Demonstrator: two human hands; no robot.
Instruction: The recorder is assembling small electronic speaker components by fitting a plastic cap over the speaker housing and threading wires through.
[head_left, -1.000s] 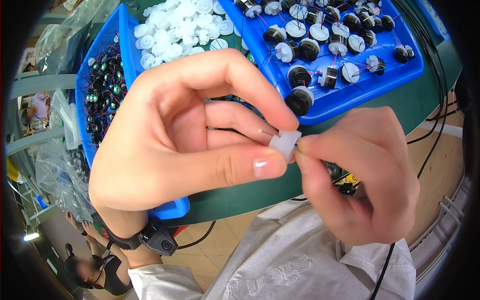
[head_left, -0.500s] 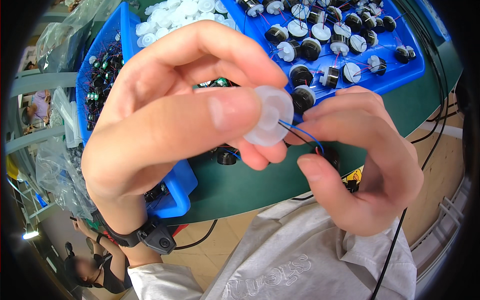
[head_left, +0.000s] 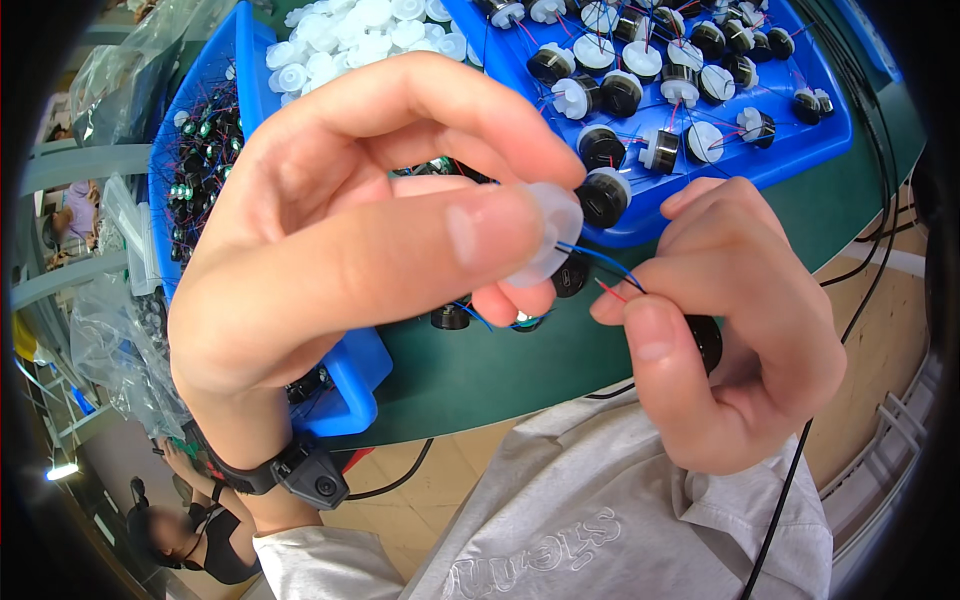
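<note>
My left hand (head_left: 330, 240) pinches a translucent white plastic cap (head_left: 562, 225) between thumb and forefinger; the cap faces right, partly hidden by the thumb. Blue and black wires (head_left: 606, 262) run from the cap's middle to my right hand (head_left: 745, 310), whose thumb and forefinger are pressed together on them. A short red wire end (head_left: 610, 290) sticks out there too. Behind the right thumb, a black round part (head_left: 706, 340) shows within the curled fingers, mostly hidden.
A blue tray (head_left: 800, 165) at the upper right holds several black cylinders with white caps. Loose white caps (head_left: 350, 40) are heaped at the top. Wired circuit parts fill a blue bin (head_left: 255, 60) at the left. Black parts (head_left: 450, 317) lie on the green table (head_left: 480, 375).
My right thumb and forefinger have closed on the wires, and that hand has shifted slightly right. The cap has turned more edge-on, moving a little behind my left thumb.
</note>
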